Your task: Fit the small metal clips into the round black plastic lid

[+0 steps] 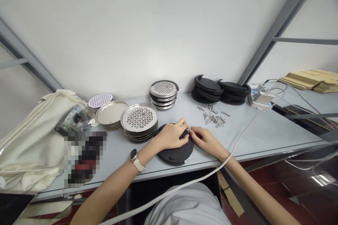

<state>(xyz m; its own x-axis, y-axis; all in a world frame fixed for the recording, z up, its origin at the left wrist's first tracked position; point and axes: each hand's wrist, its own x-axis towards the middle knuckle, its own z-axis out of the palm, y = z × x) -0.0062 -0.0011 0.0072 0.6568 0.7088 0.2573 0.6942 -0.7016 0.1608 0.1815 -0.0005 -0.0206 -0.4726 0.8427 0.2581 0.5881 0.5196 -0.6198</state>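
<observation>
A round black disc (175, 156) lies near the table's front edge, and a strip of silver rim shows at its lower right. My left hand (174, 136), with a watch on its wrist, rests over the disc, its fingers bent and gripping it at the upper right. At that edge a small silver metal clip (187, 130) shows between my two hands. My right hand (203, 140) is closed in a pinch at the clip, thumb and forefinger together; its tips partly hide what they hold. Loose metal clips (213, 119) lie behind my right hand.
Left of the disc stand a stack of perforated metal grater plates (139, 117) and plain metal plates (112, 112). Behind are assembled graters (163, 89) and black discs (208, 89). A white cable (211, 173) crosses over my right forearm. A cream bag (39, 140) lies left.
</observation>
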